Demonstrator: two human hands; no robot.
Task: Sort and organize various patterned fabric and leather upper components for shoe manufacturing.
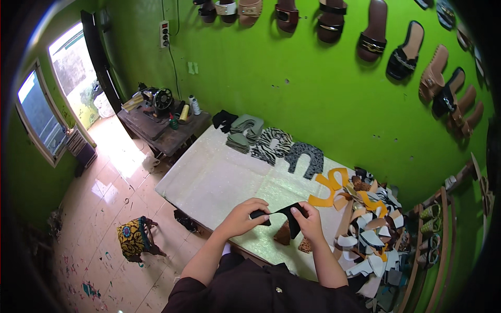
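Observation:
Between my two hands, above the near side of the white-topped table (195, 177), is a black U-shaped cut piece (293, 223), likely a sandal upper. My left hand (244, 218) pinches one end of it, thumb and fingers closed. With its thumb on top, my right hand (310, 223) grips the other end. Just below the piece lie a brown patterned scrap (282, 233) and a leopard-print scrap (305, 245) on the tabletop. Beyond my hands are yellow U-shaped pieces (327, 190).
Piles of grey (246, 128), zebra-print (272, 144) and speckled grey (306, 159) cut pieces line the table's far edge. Mixed scraps (371, 237) heap at the right. A sewing machine (159, 100) stands back left, a patterned stool (134, 237) on the floor. Sandals (371, 36) hang on the green wall.

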